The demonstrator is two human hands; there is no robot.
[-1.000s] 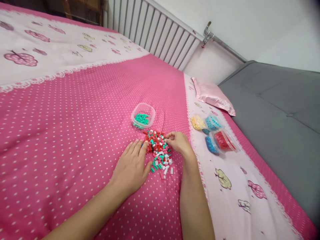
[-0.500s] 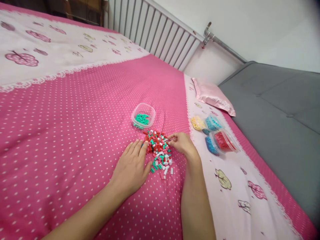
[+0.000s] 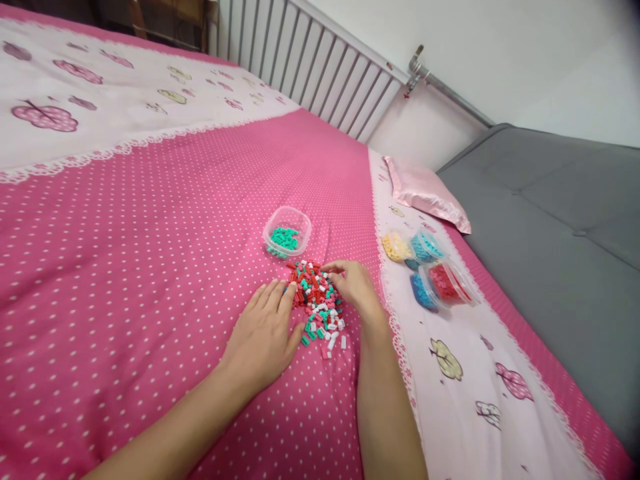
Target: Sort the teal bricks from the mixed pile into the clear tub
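Note:
A pile of small red, white and teal pieces [image 3: 317, 300] lies on the pink dotted bedspread [image 3: 150, 253]. My left hand [image 3: 263, 333] rests flat on the spread, fingers stretched, at the pile's left edge. My right hand [image 3: 353, 285] sits at the pile's upper right with its fingertips pinched among the pieces; what they hold is too small to make out. Just beyond the pile stands a clear tub [image 3: 287, 231] holding teal pieces.
To the right, on the pale border, stand clear tubs of yellow pieces [image 3: 396, 246], blue pieces [image 3: 426, 245] and red pieces [image 3: 447, 281]. A pink satin pillow [image 3: 425, 191] lies behind them. A grey sofa [image 3: 560, 233] flanks the bed; a white radiator [image 3: 320, 67] stands at the far end.
My right hand has shifted a little left, farther onto the top of the pile. The left hand has stayed flat in place.

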